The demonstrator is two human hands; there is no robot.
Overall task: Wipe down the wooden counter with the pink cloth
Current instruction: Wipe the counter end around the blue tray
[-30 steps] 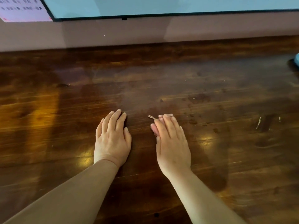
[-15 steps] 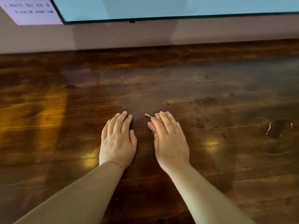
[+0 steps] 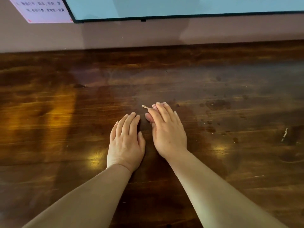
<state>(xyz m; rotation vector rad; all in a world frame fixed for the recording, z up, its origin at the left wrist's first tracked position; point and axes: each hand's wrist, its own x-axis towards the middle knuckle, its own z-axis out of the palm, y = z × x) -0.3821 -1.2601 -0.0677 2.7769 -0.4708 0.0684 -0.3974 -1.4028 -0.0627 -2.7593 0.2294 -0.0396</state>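
Both hands lie on the dark wooden surface (image 3: 213,162), side by side near the middle of the view, palms down. The left hand (image 3: 125,142) rests flat with its fingers straight and close together, holding nothing. The right hand (image 3: 167,130) sits just beside it, a little farther from the person, with its fingers extended over the pink cloth (image 3: 153,107). Only a small edge of the cloth shows, at the fingertips and by the thumb, along with a thin loop of thread that sticks out to the left; the rest is hidden under the palm. The fingers press down on the cloth rather than curl round it.

To the right of the hands the surface carries a scatter of dark spots and blotches (image 3: 217,104), and farther right a pale streak (image 3: 284,134). Bright patches of reflected light lie on the wood on both sides of the forearms. Along the far edge runs a plain wall, with a dark-framed panel (image 3: 181,7) above it and a pale printed sheet (image 3: 42,10) at the top left, its text too blurred to read.
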